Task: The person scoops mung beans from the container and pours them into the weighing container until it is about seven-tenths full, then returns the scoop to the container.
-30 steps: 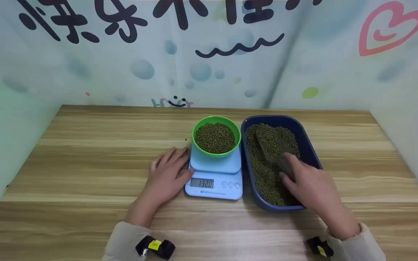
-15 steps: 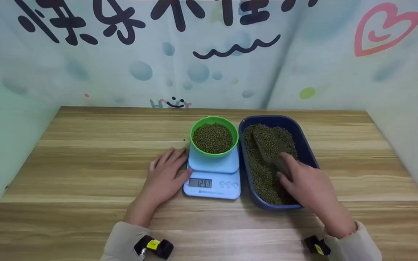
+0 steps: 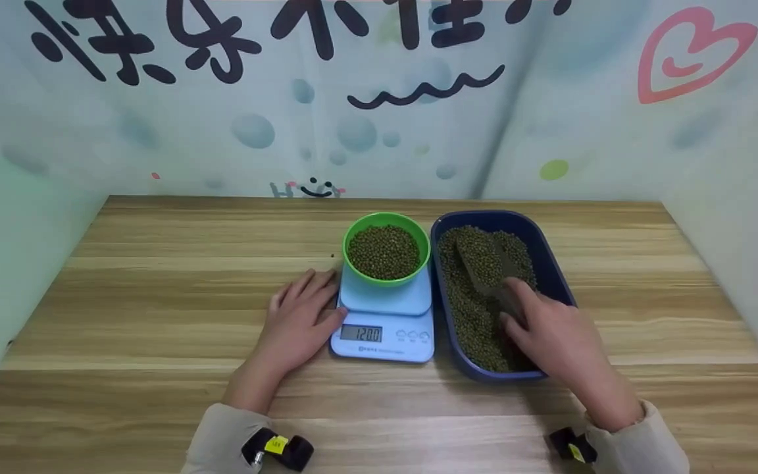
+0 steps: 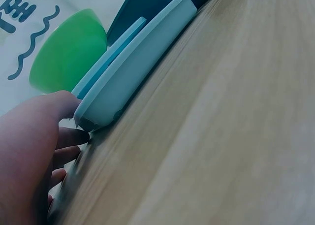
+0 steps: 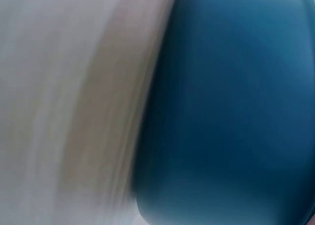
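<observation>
My left hand (image 3: 293, 329) lies on the table with fingers spread, its thumb touching the left edge of a light blue digital kitchen scale (image 3: 385, 303). The display appears to read 120.0. On the scale's platform stands a green bowl (image 3: 385, 282) holding small greenish-brown beans (image 3: 384, 251); the left wrist view shows that bowl (image 4: 69, 52) from the side. My right hand (image 3: 563, 336) grips the handle of a grey scoop (image 3: 506, 260), which rests loaded among the beans in a dark blue tub (image 3: 553, 270). Only the tub's outer wall (image 5: 236, 107) shows in the right wrist view.
The scale and tub stand side by side on a wooden table (image 3: 155, 283). A printed backdrop (image 3: 221, 131) rises behind the table's far edge, with pale walls at both sides. A dark speck lies left of the bowl.
The scale's reading appears to drop from 132.0 through 129.7 to 120.0. The head view shifts slightly; both hands, the scoop and the bowl keep their places.
</observation>
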Demonstrator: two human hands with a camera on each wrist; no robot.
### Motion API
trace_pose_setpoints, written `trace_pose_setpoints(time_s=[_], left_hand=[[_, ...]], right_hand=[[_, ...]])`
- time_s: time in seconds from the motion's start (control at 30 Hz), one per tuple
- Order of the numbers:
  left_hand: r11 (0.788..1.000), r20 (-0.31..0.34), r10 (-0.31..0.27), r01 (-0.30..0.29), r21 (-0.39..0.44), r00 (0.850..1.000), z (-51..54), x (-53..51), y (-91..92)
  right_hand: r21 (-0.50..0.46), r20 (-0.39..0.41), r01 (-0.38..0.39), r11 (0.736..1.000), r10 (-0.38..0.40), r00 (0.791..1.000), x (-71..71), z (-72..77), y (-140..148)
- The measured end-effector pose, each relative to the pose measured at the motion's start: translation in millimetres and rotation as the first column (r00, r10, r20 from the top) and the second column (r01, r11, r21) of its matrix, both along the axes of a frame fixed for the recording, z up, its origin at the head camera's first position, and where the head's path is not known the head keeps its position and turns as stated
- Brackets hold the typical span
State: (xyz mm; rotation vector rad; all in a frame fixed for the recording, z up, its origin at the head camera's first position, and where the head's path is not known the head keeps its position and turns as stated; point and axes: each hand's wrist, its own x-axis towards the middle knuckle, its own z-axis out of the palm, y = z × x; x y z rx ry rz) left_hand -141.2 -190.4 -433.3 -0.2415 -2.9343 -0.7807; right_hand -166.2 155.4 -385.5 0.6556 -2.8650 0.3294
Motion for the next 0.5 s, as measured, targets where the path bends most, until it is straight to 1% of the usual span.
trace_pose_setpoints(time_s=[0.23, 0.5], left_hand=[[1.000, 0.006, 0.002, -0.002, 0.004, 1.000, 0.3, -0.4, 0.2], [1.000, 0.014, 0.005, -0.005, -0.004, 1.000, -1.4, -1.1, 0.0]], right_hand=[[-0.001, 0.017, 0.008, 1.000, -0.008, 1.000, 0.3, 0.2, 0.5], [-0.001, 0.007, -0.002, 1.000, 0.002, 1.000, -0.3, 0.3, 0.3]])
